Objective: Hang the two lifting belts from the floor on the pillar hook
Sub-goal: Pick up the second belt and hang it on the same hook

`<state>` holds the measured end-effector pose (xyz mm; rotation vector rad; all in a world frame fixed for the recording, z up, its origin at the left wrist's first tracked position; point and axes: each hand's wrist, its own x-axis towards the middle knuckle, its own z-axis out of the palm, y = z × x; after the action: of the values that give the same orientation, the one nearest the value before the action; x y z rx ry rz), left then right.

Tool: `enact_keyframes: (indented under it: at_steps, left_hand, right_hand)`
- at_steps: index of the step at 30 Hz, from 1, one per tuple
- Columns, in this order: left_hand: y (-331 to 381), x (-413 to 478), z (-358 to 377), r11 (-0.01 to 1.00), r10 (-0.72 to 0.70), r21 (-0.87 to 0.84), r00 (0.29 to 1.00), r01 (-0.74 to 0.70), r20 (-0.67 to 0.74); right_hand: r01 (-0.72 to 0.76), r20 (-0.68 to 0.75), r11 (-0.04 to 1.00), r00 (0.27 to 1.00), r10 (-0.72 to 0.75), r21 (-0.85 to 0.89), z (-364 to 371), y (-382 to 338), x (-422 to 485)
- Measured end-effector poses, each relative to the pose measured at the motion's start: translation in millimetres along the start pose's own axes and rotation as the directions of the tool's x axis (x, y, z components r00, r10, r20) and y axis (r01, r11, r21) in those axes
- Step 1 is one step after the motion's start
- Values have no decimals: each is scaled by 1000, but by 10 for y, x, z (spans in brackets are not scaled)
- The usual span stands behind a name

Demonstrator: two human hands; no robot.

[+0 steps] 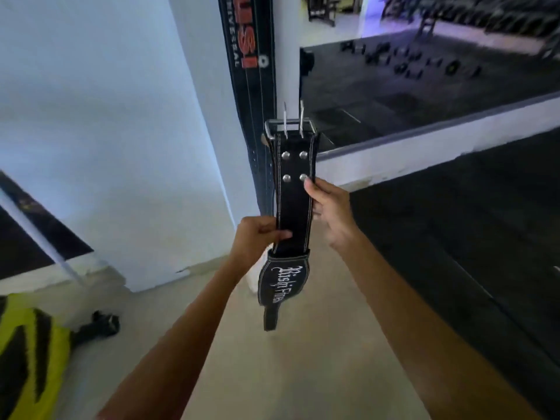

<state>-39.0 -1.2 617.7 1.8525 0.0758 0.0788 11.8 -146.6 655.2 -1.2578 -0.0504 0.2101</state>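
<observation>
Firstly, white pillar (127, 122), smooth painted faces, top cut off. Against its edge, long black stitched belt (248, 95), red lettering, hanging flat; its upper end and the hook out of sight. Before it, second black leather belt (292, 204), white stitching, four rivets, steel double-prong buckle (289, 125) uppermost, held upright, lower part folded with white script. Left hand (257, 241) closed round its left edge; right hand (328, 207) pinching the right edge, fingers curled. Floor level: yellow-and-black item (27, 359), partly cropped, unidentifiable.
</observation>
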Motion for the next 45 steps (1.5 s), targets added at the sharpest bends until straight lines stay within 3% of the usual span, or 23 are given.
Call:
enact_keyframes:
  at_steps: [5, 10, 15, 19, 21, 23, 29, 34, 36, 42, 45]
  left_hand:
    - [1149, 156, -31, 955, 201, -139, 918, -260, -341]
    - [915, -350, 452, 988, 106, -74, 948, -133, -300]
    - [1575, -260, 358, 939, 155, -198, 860, -281, -486]
    - [1788, -229, 338, 923, 206, -197, 856, -331, -473]
    - [1897, -196, 299, 908, 246, -192, 843, -373, -479]
    - [1972, -184, 294, 893, 271, -209, 846, -399, -459]
    - [1910, -235, 499, 904, 270, -225, 892, -364, -363]
    - [2092, -245, 349, 889, 294, -238, 886, -391, -359]
    - [2106, -272, 326, 895, 286, -241, 897, -376, -338]
    - [1991, -312, 364, 882, 274, -282, 898, -377, -344]
    - [1564, -394, 412, 935, 221, -202, 925, -290, -309]
  right_hand:
    - [57, 164, 998, 985, -54, -11, -60, -429, -114]
    - [128, 225, 988, 963, -146, 89, -165, -864, -58]
    - [238, 352, 971, 906, -234, 31, -160, -1023, -154]
    - [461, 376, 875, 844, -382, -146, -353, -1090, -77]
    - [429, 366, 858, 875, -317, -282, -606, -837, -106]
    - [369, 360, 876, 899, -250, -312, -790, -675, -209]
    - [454, 298, 876, 869, -395, -162, -536, -1394, -186]
    - [375, 368, 846, 900, -234, -379, -861, -861, -352]
    - [350, 353, 876, 907, -229, -333, -824, -914, -370]
    - [305, 318, 946, 891, -325, 112, -211, -1526, -449]
    - [266, 242, 950, 922, -301, 164, -97, -1509, -468]
